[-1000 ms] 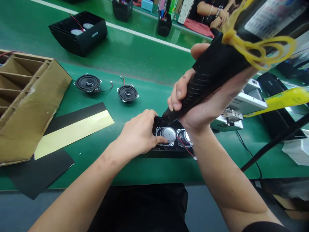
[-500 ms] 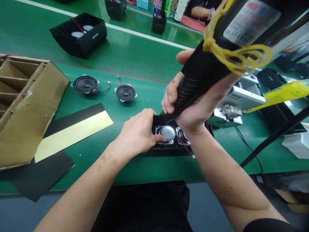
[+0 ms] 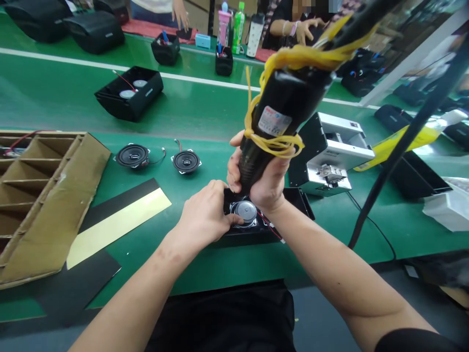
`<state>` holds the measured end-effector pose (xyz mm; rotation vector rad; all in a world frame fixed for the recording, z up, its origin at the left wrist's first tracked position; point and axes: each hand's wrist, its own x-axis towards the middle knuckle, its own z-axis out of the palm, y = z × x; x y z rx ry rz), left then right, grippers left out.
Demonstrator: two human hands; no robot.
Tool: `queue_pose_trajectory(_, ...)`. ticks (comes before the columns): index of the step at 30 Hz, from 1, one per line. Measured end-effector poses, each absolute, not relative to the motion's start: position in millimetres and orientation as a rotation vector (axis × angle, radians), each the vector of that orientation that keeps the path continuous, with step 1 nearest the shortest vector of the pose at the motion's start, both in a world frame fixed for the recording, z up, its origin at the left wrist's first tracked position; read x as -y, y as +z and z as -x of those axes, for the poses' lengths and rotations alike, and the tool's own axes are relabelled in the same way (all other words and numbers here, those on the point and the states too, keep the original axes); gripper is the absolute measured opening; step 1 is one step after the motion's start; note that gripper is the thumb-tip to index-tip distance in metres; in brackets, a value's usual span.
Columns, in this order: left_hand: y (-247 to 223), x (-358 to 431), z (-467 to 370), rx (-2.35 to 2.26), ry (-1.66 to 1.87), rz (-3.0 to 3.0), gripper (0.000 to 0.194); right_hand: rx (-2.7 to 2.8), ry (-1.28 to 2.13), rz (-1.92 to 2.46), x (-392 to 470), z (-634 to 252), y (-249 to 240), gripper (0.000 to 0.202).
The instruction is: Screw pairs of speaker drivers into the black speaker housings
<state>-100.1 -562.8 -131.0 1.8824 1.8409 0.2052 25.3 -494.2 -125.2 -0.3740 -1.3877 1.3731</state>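
Note:
My right hand (image 3: 261, 178) is wrapped around a black electric screwdriver (image 3: 269, 134) tied with yellow bands. The tool points down into an open black speaker box (image 3: 298, 200); its tip is hidden behind my fingers and the box wall. My left hand (image 3: 205, 212) grips the left end of this box, with the thumb against a round silver-backed speaker (image 3: 245, 212) inside. A second speaker beside it is mostly covered by my right wrist. Red and black wires (image 3: 270, 226) trail over the box's near edge.
Two loose speakers (image 3: 186, 162) lie beyond my left hand, near black and yellow strips (image 3: 120, 225) and a divided cardboard box (image 3: 78, 195). A white machine (image 3: 331, 161) stands right. A black cable (image 3: 384, 190) hangs there. Across the green bench are another speaker box (image 3: 132, 100) and co-workers' hands (image 3: 180, 14).
My view has lifted, showing more of the far bench. The screwdriver's body sits lower and further left in view, its tip still down in the box. My left hand keeps its hold.

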Motion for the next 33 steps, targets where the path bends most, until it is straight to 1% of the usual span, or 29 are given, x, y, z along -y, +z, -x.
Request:
queue_pose_trajectory(2,-130,563,100,-1.848,0.189,-1.892,0.059,1.403,1.378,0.329,493,-26,-130,0.075)
queue_pose_trajectory(4,-130,563,100,-1.86,0.168,-1.903,0.055,1.4,1.368,0.291,492,-25,-136,0.072)
queue_pose_trajectory(7,-131,563,100,-1.86,0.151,-1.928,0.051,1.403,1.353,0.252,492,-21,-139,0.063)
queue_pose_trajectory(10,-137,564,103,-1.829,0.165,-1.964,0.052,1.362,1.321,0.248,493,-25,-126,0.052)
queue_pose_trajectory(12,-145,564,110,-1.818,0.18,-1.965,0.059,1.317,1.27,0.224,495,-41,-107,0.052)
queue_pose_trajectory(15,-158,563,125,-1.784,0.278,-1.986,0.083,1.237,1.088,0.216,496,-89,-69,0.048)
queue_pose_trajectory(16,-160,562,130,-1.767,0.356,-2.026,0.087,1.242,0.984,0.255,496,-110,-57,0.048)
queue_pose_trajectory(17,-161,562,133,-1.751,0.449,-2.082,0.085,1.238,0.864,0.333,495,-132,-46,0.05)
queue_pose_trajectory(18,-160,562,134,-1.721,0.548,-2.154,0.079,1.221,0.739,0.389,492,-153,-37,0.057)
queue_pose_trajectory(20,-154,561,128,-1.627,0.716,-2.297,0.06,1.194,0.565,0.477,484,-189,-29,0.061)
queue_pose_trajectory(22,-145,560,113,-1.466,0.813,-2.428,0.045,1.186,0.466,0.522,472,-213,-32,0.06)
queue_pose_trajectory(24,-137,558,94,-1.297,0.843,-2.522,0.037,1.193,0.436,0.547,460,-225,-42,0.06)
queue_pose_trajectory(26,-133,555,78,-1.185,0.838,-2.586,0.034,1.198,0.464,0.571,452,-229,-53,0.063)
queue_pose_trajectory(28,-133,553,70,-1.148,0.786,-2.622,0.036,1.198,0.508,0.594,448,-230,-63,0.064)
queue_pose_trajectory(33,-143,553,71,-1.115,0.583,-2.657,0.05,1.179,0.581,0.554,447,-237,-74,0.064)
